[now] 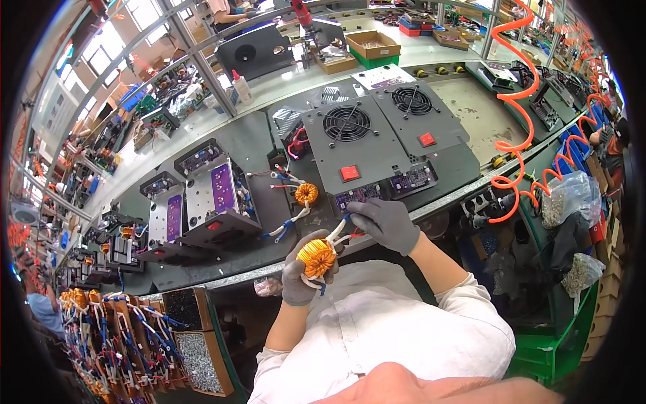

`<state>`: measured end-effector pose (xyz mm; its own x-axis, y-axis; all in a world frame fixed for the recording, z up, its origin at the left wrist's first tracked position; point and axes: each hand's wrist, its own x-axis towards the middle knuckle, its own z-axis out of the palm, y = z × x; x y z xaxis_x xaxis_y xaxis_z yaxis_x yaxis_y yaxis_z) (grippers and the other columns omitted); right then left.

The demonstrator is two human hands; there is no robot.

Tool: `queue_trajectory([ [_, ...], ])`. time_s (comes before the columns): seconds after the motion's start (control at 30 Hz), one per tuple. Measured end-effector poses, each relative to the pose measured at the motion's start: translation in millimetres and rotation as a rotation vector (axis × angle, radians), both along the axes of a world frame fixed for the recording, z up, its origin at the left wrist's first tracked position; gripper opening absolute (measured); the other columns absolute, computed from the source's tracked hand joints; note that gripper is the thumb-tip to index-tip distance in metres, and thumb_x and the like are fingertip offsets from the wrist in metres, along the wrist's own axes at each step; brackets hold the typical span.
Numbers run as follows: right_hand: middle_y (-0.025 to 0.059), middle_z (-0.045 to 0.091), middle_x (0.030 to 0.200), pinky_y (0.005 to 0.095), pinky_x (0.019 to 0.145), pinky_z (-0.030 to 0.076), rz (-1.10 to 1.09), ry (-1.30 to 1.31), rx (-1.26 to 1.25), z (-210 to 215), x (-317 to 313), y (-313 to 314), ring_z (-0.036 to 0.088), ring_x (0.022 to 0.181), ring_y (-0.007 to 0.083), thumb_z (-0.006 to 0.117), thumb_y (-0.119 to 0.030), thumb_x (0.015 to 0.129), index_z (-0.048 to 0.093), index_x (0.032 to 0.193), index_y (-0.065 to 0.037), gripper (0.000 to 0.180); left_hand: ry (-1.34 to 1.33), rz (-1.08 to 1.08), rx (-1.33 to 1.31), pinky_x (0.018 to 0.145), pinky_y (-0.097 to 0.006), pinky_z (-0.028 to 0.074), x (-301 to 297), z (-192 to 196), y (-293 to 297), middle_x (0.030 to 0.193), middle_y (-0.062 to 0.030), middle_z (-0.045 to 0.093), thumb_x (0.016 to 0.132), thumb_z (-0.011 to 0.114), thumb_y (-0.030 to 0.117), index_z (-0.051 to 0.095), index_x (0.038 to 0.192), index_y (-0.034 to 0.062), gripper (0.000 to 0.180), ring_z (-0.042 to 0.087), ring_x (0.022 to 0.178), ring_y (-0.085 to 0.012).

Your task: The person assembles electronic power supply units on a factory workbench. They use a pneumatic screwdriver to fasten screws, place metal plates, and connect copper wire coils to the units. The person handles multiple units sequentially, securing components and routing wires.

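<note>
My gloved left hand (294, 281) is closed around a toroidal coil (316, 256) wound with copper wire, just over the near edge of the workbench. White-sleeved leads (339, 233) rise from the coil. At their blue-tipped end, my gloved right hand (386, 225) pinches with thumb and fingers. A second copper coil (307, 193) lies on the bench beyond my left hand, its leads spread around it. Close to my right hand are purple circuit boards (413, 180) and dark metal panels (321, 159), each fitted with a round black fan and a red switch.
Left along the bench stand open metal housings (202, 196) with purple boards. A bundle of coils with leads (128, 330) sits beside a box of small metal fasteners (200, 361). An orange spiral hose (525, 98) hangs at right. Farther back are a cardboard box (373, 46) and bottle (241, 89).
</note>
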<state>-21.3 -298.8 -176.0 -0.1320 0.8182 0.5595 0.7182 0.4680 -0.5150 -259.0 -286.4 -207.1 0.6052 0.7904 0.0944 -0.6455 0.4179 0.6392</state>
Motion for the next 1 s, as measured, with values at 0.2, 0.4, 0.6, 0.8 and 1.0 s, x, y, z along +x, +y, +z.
queue_trajectory([
  [0.2,0.0087,0.067,0.085,0.0284,0.068,0.051,0.152,0.371,-0.185,-7,12,4,0.063,0.074,0.016,0.063,-0.018,0.094,0.066,0.116,-0.005,0.026,0.061,-0.007,0.043,0.055,-0.027,0.057,3,3,0,0.108,-0.0295,0.063,0.071,0.07,0.046,0.045,0.134,-0.0103,0.087,0.068,0.072,-0.0256],
  [0.4,-0.0004,0.061,0.085,0.0212,0.066,0.045,0.213,0.837,-0.548,-32,10,2,0.053,0.075,0.0056,0.061,-0.021,0.096,0.064,0.122,-0.003,0.032,-0.12,-0.033,-0.055,0.053,-0.031,0.057,2,-12,6,0.11,-0.0318,0.061,0.072,0.071,0.048,0.045,0.135,-0.0067,0.087,0.068,0.075,-0.0317],
  [0.6,0.0009,0.061,0.083,0.0184,0.061,0.043,0.123,0.921,-0.688,-33,12,5,0.053,0.071,0.0043,0.062,-0.024,0.094,0.06,0.125,0.0,0.039,-0.29,-0.096,-0.206,0.062,-0.036,0.059,10,-23,10,0.116,-0.0324,0.057,0.078,0.067,0.049,0.045,0.136,-0.0018,0.081,0.068,0.077,-0.0344],
  [0.8,0.0025,0.063,0.083,0.0218,0.064,0.047,0.03,0.878,-0.649,-38,41,-6,0.057,0.073,0.0071,0.065,-0.024,0.091,0.065,0.115,0.001,0.035,-0.141,-0.03,-0.253,0.062,-0.035,0.057,32,-9,20,0.114,-0.0239,0.061,0.087,0.058,0.048,0.046,0.137,0.0023,0.069,0.066,0.078,-0.0289],
  [1.0,0.0065,0.07,0.086,0.0283,0.072,0.051,-0.234,0.551,-0.405,-22,102,-11,0.063,0.077,0.0108,0.069,-0.024,0.088,0.07,0.107,-0.001,0.03,0.46,0.053,0.038,0.059,-0.03,0.059,77,0,15,0.109,-0.0144,0.062,0.093,0.057,0.028,0.042,0.138,0.0011,0.054,0.066,0.084,-0.0195],
])
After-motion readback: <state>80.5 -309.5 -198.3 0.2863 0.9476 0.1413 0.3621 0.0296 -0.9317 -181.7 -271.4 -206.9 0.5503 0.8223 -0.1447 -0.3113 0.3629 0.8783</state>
